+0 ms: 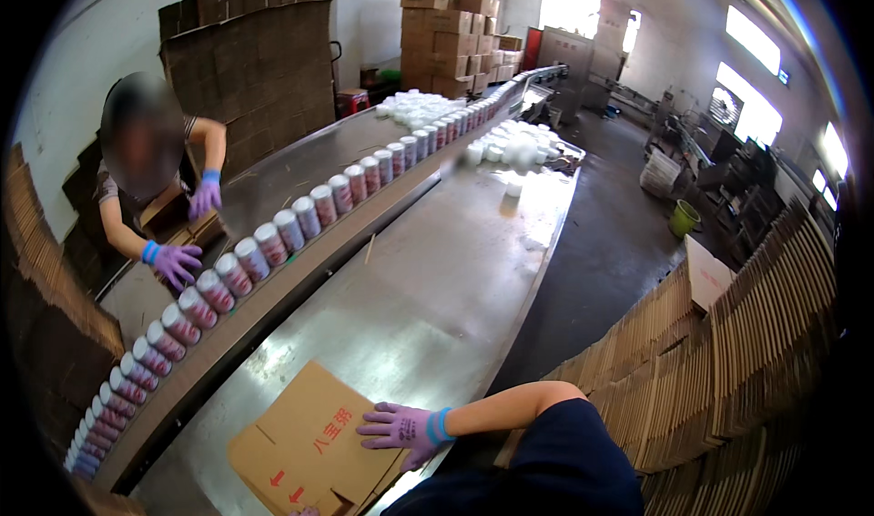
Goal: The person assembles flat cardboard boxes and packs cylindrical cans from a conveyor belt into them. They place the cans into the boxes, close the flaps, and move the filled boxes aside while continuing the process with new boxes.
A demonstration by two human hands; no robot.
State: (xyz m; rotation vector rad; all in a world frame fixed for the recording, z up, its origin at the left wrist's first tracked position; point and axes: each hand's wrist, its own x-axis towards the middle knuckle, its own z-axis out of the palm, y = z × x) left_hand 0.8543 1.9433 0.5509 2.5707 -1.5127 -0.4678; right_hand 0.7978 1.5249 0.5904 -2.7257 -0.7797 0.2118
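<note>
A flattened cardboard carton (300,441) with red printing and arrows lies on the near end of the metal table. My right hand (403,431), in a purple glove with a blue cuff, rests palm down on the carton's right side. Its fingers are spread over the board, and the thumb is by the edge. Only the fingertips of my left hand (305,512) show, at the carton's lower edge by the picture's rim; the rest is out of view. A flap and a dark gap are visible at the carton's near right corner.
A conveyor (273,304) carries a row of printed cans (235,274) along the table's left. Across it, a gloved co-worker (157,188) handles an open carton (198,233). White containers (519,140) crowd the table's far end. Stacked flat cartons (683,366) stand at right.
</note>
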